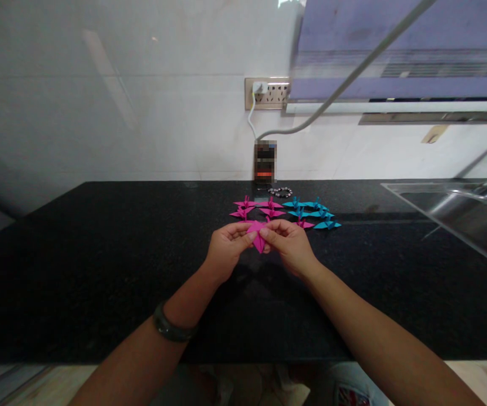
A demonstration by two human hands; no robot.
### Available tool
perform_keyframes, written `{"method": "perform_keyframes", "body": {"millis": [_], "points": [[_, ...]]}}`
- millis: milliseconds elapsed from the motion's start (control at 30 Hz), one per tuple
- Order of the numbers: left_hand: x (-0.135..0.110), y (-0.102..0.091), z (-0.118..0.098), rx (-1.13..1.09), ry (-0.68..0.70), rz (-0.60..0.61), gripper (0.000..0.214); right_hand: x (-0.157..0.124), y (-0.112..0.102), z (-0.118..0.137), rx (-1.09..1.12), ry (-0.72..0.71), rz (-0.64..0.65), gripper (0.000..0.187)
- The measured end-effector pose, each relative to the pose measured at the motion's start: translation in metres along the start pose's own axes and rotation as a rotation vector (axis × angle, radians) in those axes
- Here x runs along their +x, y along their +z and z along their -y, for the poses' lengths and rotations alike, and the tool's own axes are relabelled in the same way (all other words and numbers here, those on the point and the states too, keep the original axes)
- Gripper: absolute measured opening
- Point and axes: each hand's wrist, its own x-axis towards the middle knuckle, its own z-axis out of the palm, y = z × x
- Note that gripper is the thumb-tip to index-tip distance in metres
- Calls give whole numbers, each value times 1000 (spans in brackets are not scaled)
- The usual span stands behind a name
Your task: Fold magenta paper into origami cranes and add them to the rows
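Both hands meet over the black counter (100,270) and pinch one folded piece of pink paper (258,235) between them. My left hand (225,248) grips its left side with closed fingers; my right hand (289,243) grips its right side the same way. The paper's point hangs down between the thumbs. Just beyond the hands lie several finished pink paper cranes (257,208) on the left and several blue paper cranes (313,213) on the right. A dark band sits on my left wrist (171,327).
A small dark device (265,162) leans against the tiled wall at the counter's back, with a bead bracelet (282,192) beside it. A wall socket (266,93) holds a white plug and cable. A steel sink (459,211) lies at the right.
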Motion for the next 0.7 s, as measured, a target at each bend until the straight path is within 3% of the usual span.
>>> {"method": "perform_keyframes", "body": {"millis": [700], "points": [[-3, 4, -9, 81, 70, 8, 30, 0, -1, 1, -10, 4, 26, 21]]}}
